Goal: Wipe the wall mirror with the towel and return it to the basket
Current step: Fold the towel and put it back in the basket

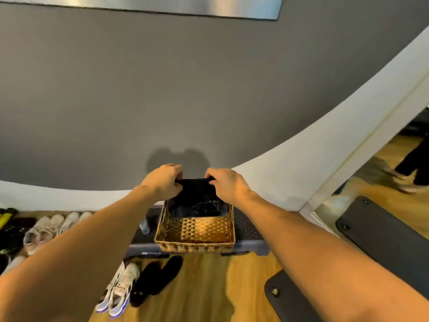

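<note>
A grey wall [185,89] fills most of the view, with a tall wall mirror [380,182] leaning at its right edge and a dark bench [248,231] on the wooden floor [204,287] below. On the bench stands a woven basket [195,238], a black towel [197,201] hanging partly into its far end. The left hand [162,182] and right hand [228,184] each have fingers curled tight on the towel's top edge, above the basket's far rim.

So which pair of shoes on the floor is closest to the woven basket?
The black fuzzy slippers, right below the wicker basket. The white sneakers with purple soles sit left of them; the pale shoes lie further left.
</note>
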Demonstrator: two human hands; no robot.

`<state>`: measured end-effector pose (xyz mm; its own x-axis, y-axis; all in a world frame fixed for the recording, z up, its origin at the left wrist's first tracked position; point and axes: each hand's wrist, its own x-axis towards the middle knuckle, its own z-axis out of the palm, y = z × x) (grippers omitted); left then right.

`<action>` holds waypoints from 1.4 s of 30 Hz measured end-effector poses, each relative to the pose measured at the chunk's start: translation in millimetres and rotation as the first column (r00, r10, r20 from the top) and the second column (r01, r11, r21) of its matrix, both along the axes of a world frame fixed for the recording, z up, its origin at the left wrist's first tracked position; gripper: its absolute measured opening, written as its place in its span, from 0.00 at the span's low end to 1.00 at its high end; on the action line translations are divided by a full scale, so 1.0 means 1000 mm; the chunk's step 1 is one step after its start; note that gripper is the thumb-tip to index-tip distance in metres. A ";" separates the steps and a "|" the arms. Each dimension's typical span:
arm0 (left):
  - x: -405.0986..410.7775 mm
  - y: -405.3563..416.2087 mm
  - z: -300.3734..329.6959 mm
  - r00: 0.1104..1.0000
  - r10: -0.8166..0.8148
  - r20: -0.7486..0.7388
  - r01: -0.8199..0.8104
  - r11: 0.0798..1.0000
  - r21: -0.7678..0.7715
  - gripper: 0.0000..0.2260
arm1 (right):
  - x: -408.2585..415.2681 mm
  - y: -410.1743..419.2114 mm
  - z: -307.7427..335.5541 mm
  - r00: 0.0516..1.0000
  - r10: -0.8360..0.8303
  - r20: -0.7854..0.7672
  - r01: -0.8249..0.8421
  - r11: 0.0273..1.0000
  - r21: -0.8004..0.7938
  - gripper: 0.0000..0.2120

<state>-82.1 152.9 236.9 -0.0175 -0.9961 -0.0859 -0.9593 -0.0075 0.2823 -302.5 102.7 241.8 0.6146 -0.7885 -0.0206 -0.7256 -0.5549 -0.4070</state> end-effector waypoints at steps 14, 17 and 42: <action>0.051 -0.152 -0.241 0.990 0.025 -0.139 0.011 0.967 0.256 0.08 | 0.054 -0.150 -0.253 0.990 -0.033 -0.137 0.059 0.980 0.189 0.11; 0.060 -0.164 -0.315 0.981 0.055 -0.184 0.011 0.942 0.335 0.08 | 0.061 -0.157 -0.326 0.986 0.004 -0.168 0.034 0.974 0.223 0.08; 0.065 -0.162 -0.682 0.971 -0.237 -0.032 0.208 0.770 0.603 0.48 | 0.110 -0.165 -0.682 0.882 0.144 -0.448 0.071 0.900 0.430 0.47</action>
<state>-17.5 -9.6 -444.7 -0.2141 -0.7122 -0.6685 -0.9664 0.0546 0.2513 -192.2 -62.7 -439.8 0.4769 -0.6127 -0.6302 -0.8689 -0.4370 -0.2326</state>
